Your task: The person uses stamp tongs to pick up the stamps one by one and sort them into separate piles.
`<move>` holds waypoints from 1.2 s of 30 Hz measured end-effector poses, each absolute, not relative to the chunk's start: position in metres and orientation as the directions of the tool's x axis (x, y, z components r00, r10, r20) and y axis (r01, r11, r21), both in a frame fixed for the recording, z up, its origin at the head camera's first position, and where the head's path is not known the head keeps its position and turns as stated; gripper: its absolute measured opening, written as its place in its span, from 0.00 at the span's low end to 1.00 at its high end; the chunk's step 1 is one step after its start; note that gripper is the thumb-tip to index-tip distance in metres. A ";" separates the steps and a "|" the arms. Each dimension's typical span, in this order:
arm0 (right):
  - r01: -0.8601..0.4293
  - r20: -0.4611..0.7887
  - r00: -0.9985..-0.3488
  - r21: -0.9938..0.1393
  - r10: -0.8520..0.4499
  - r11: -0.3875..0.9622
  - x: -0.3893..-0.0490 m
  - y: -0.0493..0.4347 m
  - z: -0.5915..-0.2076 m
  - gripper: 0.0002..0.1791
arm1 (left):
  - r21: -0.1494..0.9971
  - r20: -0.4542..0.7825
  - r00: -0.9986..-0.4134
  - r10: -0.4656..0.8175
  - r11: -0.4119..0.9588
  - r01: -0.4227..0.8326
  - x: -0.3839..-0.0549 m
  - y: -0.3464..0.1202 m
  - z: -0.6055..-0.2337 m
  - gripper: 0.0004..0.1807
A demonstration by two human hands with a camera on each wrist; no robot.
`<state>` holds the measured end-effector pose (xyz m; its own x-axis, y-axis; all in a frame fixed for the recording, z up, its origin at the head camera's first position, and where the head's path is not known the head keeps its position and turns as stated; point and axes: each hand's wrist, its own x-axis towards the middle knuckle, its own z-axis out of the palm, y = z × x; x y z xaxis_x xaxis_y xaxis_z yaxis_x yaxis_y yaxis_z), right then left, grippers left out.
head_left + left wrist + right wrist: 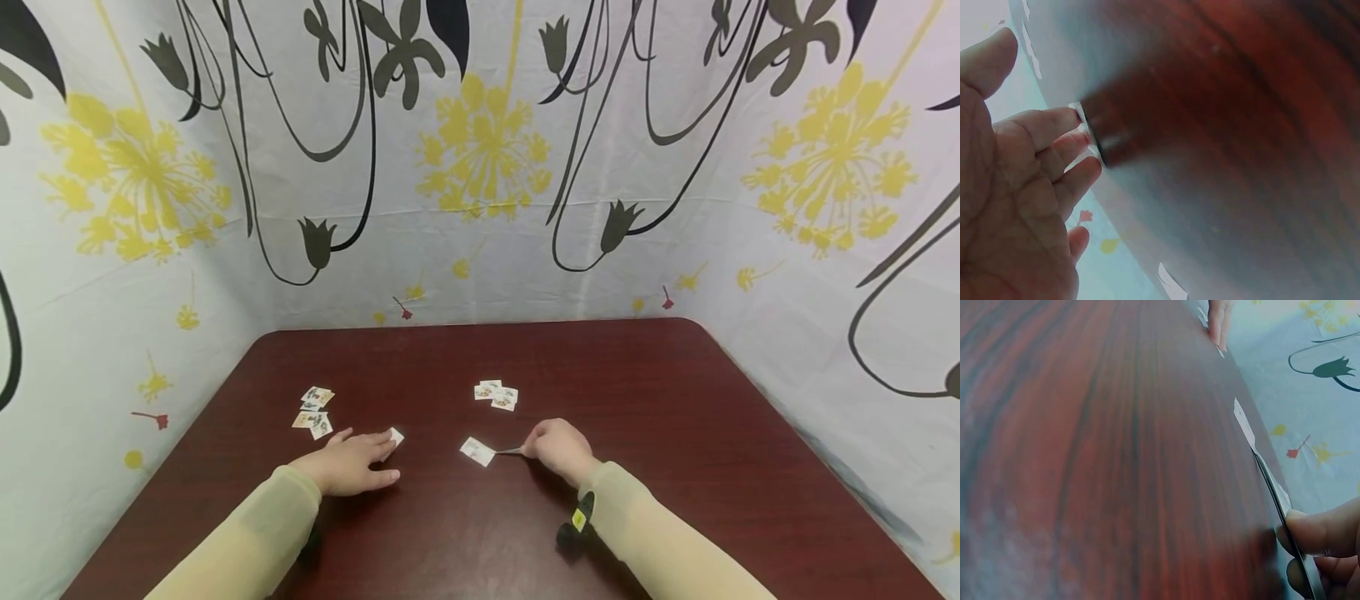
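My right hand [561,450] pinches slim metal tweezers [1280,515] between thumb and fingers. At their tips is a small white printed card [477,451], seen almost edge-on in the right wrist view; whether it lies flat on the table cannot be told. My left hand [347,463] is spread over the table, its extended fingertips touching another small white card [397,437]. That card is mostly hidden under the fingers in the head view. In the left wrist view three fingertips rest along this card [1088,134], with the thumb held away.
On the dark reddish table [600,375], several small printed cards [318,398] lie overlapping in two groups left of centre, beyond the left hand. Another cluster of overlapping cards [504,398] lies farther back, near the middle. Flower-patterned cloth [480,275] surrounds the table's back and sides.
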<state>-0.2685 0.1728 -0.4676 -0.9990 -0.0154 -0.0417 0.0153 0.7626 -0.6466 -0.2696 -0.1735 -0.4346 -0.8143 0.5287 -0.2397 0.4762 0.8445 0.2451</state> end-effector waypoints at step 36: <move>0.049 -0.054 -0.998 -0.651 0.018 0.758 -0.261 0.172 -0.466 0.05 | 0.145 -0.259 -0.660 0.705 0.704 0.695 -0.265 -0.076 -0.431 0.32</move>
<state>-0.2613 0.1719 -0.4662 -0.9984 0.0183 -0.0536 0.0488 0.7577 -0.6508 -0.2654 -0.0762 -0.4313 -0.6597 0.7053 -0.2593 0.6954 0.7038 0.1451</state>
